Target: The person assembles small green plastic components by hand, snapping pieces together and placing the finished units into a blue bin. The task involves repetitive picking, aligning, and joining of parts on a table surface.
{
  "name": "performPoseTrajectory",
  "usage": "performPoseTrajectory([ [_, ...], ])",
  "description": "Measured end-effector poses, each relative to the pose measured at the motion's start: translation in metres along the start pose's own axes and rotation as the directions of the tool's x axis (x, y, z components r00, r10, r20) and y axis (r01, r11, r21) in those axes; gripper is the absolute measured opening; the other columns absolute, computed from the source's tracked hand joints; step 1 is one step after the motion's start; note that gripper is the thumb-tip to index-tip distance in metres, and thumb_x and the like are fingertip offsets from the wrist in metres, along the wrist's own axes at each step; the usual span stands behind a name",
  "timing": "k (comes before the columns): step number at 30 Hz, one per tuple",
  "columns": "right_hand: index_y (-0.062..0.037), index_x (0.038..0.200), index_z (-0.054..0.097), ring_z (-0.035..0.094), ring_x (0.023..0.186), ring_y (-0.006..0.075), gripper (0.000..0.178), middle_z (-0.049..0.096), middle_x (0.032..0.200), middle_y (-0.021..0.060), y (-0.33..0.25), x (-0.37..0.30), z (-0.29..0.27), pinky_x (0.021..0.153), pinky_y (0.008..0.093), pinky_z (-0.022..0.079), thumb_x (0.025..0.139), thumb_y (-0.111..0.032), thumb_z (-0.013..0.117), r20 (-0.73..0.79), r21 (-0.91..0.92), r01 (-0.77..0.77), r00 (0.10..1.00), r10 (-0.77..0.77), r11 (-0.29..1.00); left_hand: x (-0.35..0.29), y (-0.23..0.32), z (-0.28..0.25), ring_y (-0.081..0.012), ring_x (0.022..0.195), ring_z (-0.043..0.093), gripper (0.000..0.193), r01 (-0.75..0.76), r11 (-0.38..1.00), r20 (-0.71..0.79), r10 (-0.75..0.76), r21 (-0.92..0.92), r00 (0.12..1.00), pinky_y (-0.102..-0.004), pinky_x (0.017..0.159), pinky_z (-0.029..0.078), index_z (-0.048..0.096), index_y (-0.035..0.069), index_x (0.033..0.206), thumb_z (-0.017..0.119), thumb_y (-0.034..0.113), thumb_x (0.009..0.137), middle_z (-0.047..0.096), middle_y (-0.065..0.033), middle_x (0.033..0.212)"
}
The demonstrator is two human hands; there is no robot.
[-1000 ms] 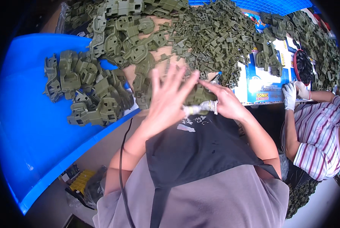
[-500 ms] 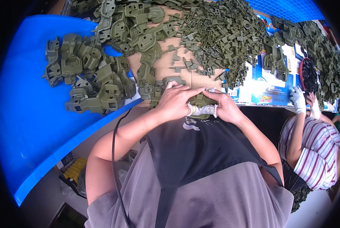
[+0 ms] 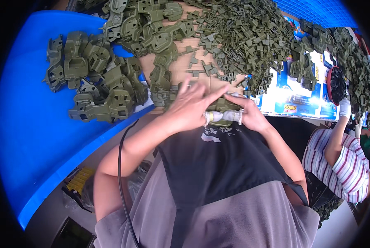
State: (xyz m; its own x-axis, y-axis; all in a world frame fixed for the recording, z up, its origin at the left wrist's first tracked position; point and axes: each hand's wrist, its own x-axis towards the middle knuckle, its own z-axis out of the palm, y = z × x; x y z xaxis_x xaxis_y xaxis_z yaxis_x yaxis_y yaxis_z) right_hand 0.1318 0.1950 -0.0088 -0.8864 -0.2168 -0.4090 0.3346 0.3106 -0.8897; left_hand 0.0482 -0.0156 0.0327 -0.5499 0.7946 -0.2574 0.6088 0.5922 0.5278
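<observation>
An olive-green moulded plastic part [image 3: 223,106] sits at the table's near edge, against my black apron, between both hands. My left hand [image 3: 189,103] keeps its thumb and outstretched index finger at the part's left side; its other fingers are raised and blurred. My right hand [image 3: 254,116] grips the right side, index finger along the top and thumb at the near edge. Both thumbs wear whitish coverings. Much of the part is hidden by the fingers. Next to my left hand, more green moulded shells [image 3: 160,76] lie on the cardboard.
Ahead is a big heap of small green pieces [image 3: 251,35]. A blue tray [image 3: 32,124] at left carries several larger shells [image 3: 98,78]. A black cable [image 3: 120,165] hangs by my left arm. At right, a co-worker's gloved hand [image 3: 345,107] is beside a red-rimmed bowl [image 3: 337,84] of black pieces.
My left hand's outer fingers have lifted and blurred. My right hand has shifted slightly right, its thumb following. The co-worker's gloved hand has moved right, to the bowl.
</observation>
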Motion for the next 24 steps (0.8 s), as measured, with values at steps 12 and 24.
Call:
performPoseTrajectory([
  [12, -0.0057, 0.129, 0.041, 0.047, 0.113, 0.0378, 0.059, 0.052, 0.118, 0.0204, -0.07, 0.01, 0.011, 0.098, 0.0444, 0.034, 0.079, -0.026, 0.064, -0.011, -0.471, 0.406, 0.885, -0.466, 0.783, -0.041, -0.019, 0.017, -0.023, 0.118, 0.046, 0.069, 0.168, 0.716, -0.083, -0.301, -0.677, 0.95, -0.0317, 0.099, 0.034, 0.038, 0.005, 0.132, 0.069, 0.007, 0.071, 0.047, -0.0132, 0.128],
  [24, -0.0108, 0.131, 0.042, 0.053, 0.108, 0.0324, 0.066, 0.054, 0.12, 0.016, -0.048, 0.049, 0.006, 0.093, 0.0381, 0.042, 0.071, -0.016, 0.069, 0.256, -0.289, 0.423, 0.898, -0.357, 0.859, -0.039, -0.016, 0.029, -0.0318, 0.096, 0.054, 0.07, 0.118, 0.828, -0.203, -0.269, -0.548, 0.942, -0.0379, 0.08, 0.043, 0.044, 0.012, 0.13, 0.061, 0.001, 0.063, 0.051, -0.0136, 0.1],
])
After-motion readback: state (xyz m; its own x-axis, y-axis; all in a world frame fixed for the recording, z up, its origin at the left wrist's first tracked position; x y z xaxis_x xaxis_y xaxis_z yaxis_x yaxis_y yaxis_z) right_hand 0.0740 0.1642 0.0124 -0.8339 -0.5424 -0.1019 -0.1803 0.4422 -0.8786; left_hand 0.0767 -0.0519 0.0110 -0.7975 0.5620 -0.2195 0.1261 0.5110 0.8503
